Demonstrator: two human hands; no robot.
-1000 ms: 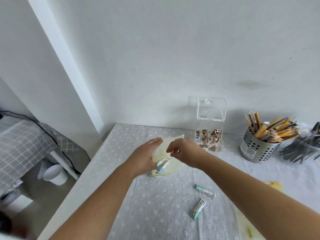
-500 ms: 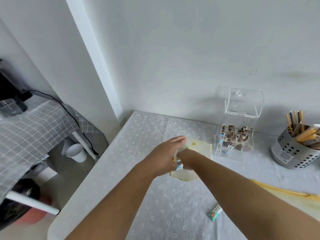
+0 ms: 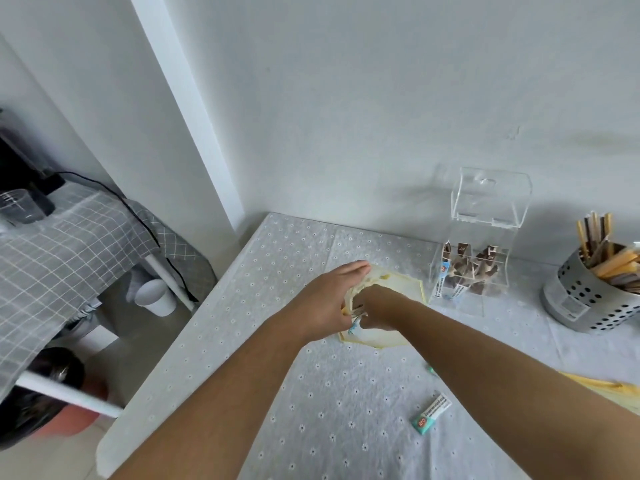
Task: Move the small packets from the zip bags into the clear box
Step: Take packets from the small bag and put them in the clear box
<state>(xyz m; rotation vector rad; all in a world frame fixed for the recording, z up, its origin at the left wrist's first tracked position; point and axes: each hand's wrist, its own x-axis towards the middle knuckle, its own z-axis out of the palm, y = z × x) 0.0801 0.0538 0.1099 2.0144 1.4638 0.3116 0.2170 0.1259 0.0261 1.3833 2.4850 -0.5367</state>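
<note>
A pale yellow zip bag (image 3: 398, 289) lies on the table in front of me. My left hand (image 3: 325, 299) holds its near edge, fingers stretched over the top. My right hand (image 3: 375, 308) is pushed into the bag's mouth, its fingers hidden inside around small packets; a blue-and-white packet edge shows at the opening. The clear box (image 3: 474, 268) stands just right of the bag with its lid tipped up and several brown and blue packets inside. One teal-and-white packet (image 3: 431, 413) lies loose on the cloth near my right forearm.
A perforated metal cup (image 3: 575, 299) full of stick sachets stands at the far right. Another yellow bag (image 3: 609, 393) pokes out behind my right arm. The table's left edge drops to the floor, where a white cup (image 3: 154, 297) and a checked-cloth table (image 3: 52, 244) sit.
The view has swung left and down. My right hand went from pinching the bag's top edge to reaching inside it, while my left hand kept hold of the bag.
</note>
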